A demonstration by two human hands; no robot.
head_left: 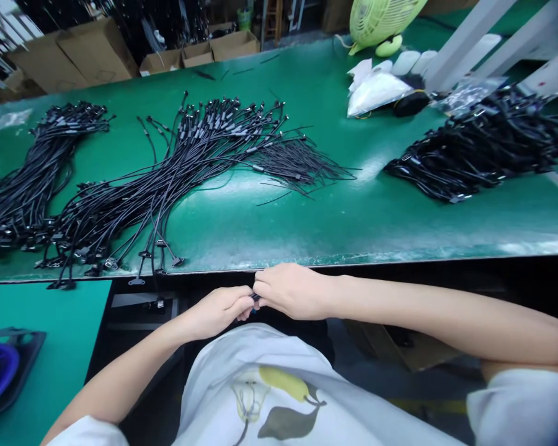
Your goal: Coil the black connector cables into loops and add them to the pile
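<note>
Both hands meet just off the table's front edge, above my lap. Between the fingertips shows a short bit of a black cable (255, 297); the rest is covered by my fingers. My left hand (225, 310) pinches it from the left. From the right, my right hand (295, 291) is closed on the same piece, its back towards the camera. Beyond them a spread bundle of black cables (167, 170) with connectors on both ends lies on the green table (325, 217), some ends hanging over the edge. Thin black strips (302, 161) lie at its right end.
Another cable bundle (41, 161) is at left, and a dark pile of bagged-looking cables (483, 148) at right. A green fan (381, 21), a white bag (379, 93) and grey posts (465, 43) stand behind. Cardboard boxes (79, 56) line the far side. A purple-rimmed object (4, 371) sits lower left.
</note>
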